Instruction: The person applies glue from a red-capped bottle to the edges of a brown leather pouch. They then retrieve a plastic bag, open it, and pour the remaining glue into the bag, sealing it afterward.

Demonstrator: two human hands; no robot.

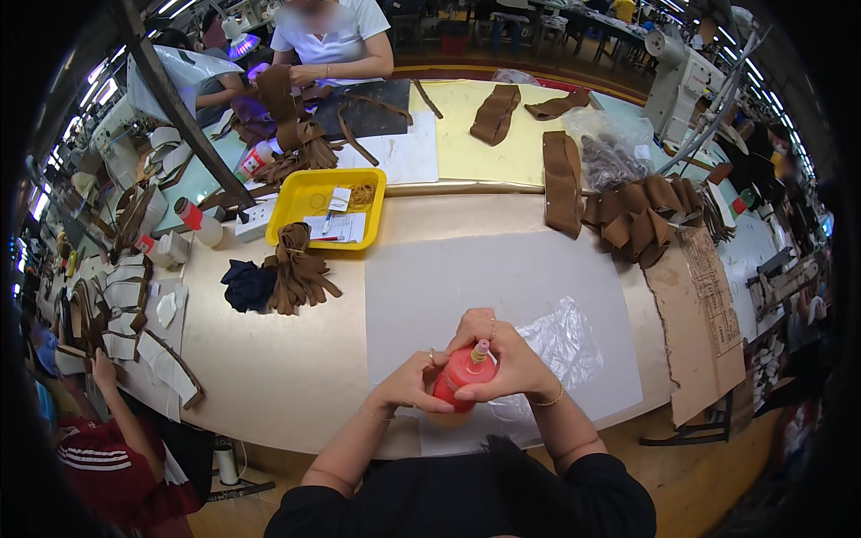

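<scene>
Red-topped bottle (465,375), one only in the hands, is held to the right of the yellow tray (379,203) and nearer the person, above the tabletop (314,368), its nozzle (481,351) pointing up. Left grip (413,381) and right grip (507,359) are both clasped around it, the right thumb lying across the front. Handling it well probably means steadying it from both sides, keeping the nozzle upright and pressing lightly, since a hard squeeze might force out whatever is inside. Counted from the yellow tray: two pens (330,238) lie inside it; one brown strip bundle (300,273) and one dark blue bundle (247,285) lie at its near side; at least two pale bottles (209,231) stand to its left; three wide brown pieces (495,115) can be told apart to its right. Farther right, the brown pile (632,215) overlaps too much to count.
</scene>
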